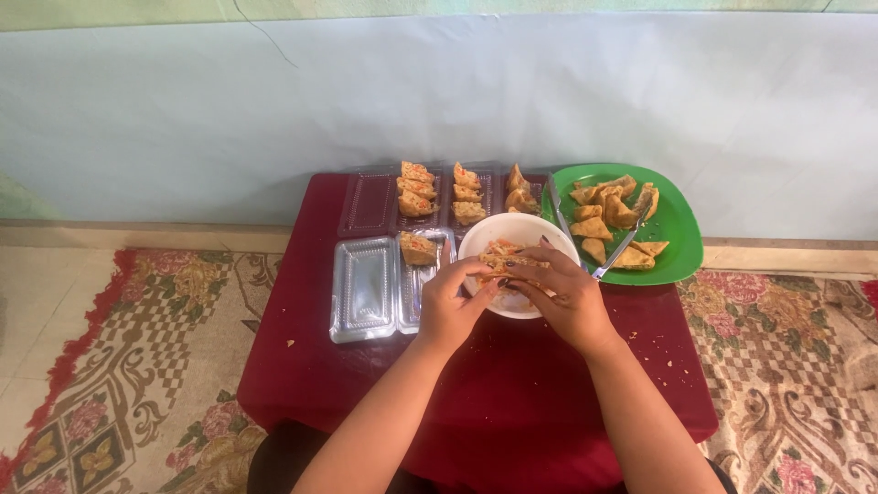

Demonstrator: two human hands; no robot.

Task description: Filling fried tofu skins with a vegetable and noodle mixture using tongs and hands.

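Left hand (pixel 448 306) and right hand (pixel 562 297) fingers pinched around a stuffed tofu piece (pixel 505 265) above white bowl (pixel 485 233), green plate (pixel 681 247) of fried tofu right, clear trays (pixel 366 288) left

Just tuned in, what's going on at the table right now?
Over a white bowl on the red table, the left hand and right hand together hold a fried piece with filling. More fried pieces lie on the green plate; filled ones sit in clear plastic trays.
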